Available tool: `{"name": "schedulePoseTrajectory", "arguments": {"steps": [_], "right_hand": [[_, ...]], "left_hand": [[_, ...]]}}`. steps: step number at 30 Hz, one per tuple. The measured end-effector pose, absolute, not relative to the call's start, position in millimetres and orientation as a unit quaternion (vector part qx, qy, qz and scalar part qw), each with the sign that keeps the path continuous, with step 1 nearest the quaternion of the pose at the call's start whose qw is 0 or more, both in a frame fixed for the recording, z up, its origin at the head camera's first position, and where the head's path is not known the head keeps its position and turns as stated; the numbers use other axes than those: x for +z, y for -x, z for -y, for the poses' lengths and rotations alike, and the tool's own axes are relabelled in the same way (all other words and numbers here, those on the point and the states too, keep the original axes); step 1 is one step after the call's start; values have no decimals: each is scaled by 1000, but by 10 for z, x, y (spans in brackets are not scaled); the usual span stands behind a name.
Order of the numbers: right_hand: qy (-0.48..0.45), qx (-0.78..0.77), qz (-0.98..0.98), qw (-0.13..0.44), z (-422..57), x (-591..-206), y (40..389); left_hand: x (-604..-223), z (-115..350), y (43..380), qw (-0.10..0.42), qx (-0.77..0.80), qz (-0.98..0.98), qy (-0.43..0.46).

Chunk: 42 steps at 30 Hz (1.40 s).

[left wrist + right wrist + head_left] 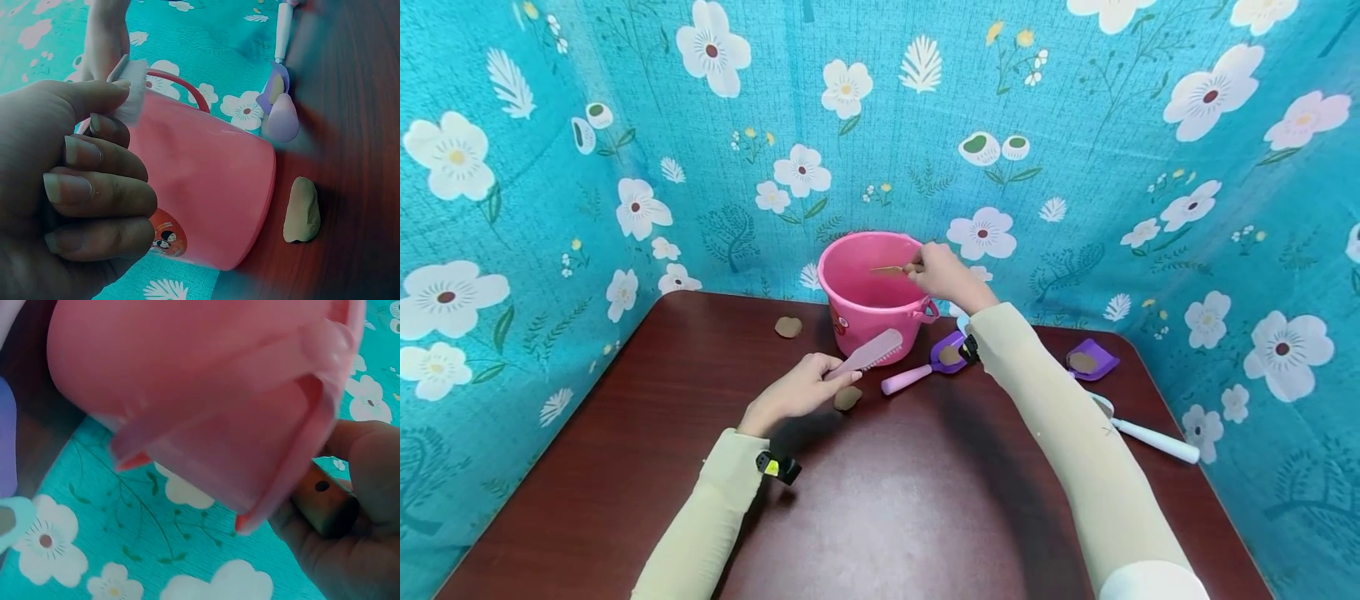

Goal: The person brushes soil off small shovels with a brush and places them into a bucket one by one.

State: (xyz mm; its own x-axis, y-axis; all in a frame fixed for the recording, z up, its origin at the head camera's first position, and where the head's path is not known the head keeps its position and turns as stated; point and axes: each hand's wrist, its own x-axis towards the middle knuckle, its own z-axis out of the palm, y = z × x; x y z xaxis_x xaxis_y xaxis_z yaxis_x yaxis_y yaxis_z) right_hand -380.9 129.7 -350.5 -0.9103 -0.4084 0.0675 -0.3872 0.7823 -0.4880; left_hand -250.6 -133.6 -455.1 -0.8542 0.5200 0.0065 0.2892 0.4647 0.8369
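Note:
A pink bucket (891, 323) stands upright near the back of the table. In front of its lower wall, my left hand (796, 388) grips a pink brush (877, 347) by the handle, bristles facing down. My right hand (946, 273) is at the bucket's right rim, pinching a thin tool (887, 269) whose flat tip points left over the opening. The right wrist view shows its wooden handle (325, 499), with a dark end and a black dot, between thumb and fingers. Close by my left fingertips lies a small brown lump (847, 398).
Left of the bucket is another brown lump (788, 327). A purple scoop (948, 353) with a pink handle bears a lump on the right. Farther right are a purple shovel (1101, 357) and a white-handled tool (1156, 440). Flowered blue cloth (880, 125) rises behind the table.

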Motion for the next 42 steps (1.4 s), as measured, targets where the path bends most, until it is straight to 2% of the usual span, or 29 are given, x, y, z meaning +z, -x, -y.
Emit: {"name": "schedulePoseTrajectory", "arguments": {"steps": [20,26,37,42], "right_hand": [[197,-247,-949,18,-1131,-3687,3792],[210,-259,-943,1,-1141,-3721,3823],[233,-317,-914,-101,-1203,-3620,3769],[206,-443,-844,-223,-1327,-3446,3531]], "left_hand": [[-4552,1338,2502,133,455,-847,-241],[-4559,1335,2511,129,451,-849,-243],[-4566,1346,2514,122,448,-852,-242],[-4577,1354,2528,113,451,-850,-249]]}}
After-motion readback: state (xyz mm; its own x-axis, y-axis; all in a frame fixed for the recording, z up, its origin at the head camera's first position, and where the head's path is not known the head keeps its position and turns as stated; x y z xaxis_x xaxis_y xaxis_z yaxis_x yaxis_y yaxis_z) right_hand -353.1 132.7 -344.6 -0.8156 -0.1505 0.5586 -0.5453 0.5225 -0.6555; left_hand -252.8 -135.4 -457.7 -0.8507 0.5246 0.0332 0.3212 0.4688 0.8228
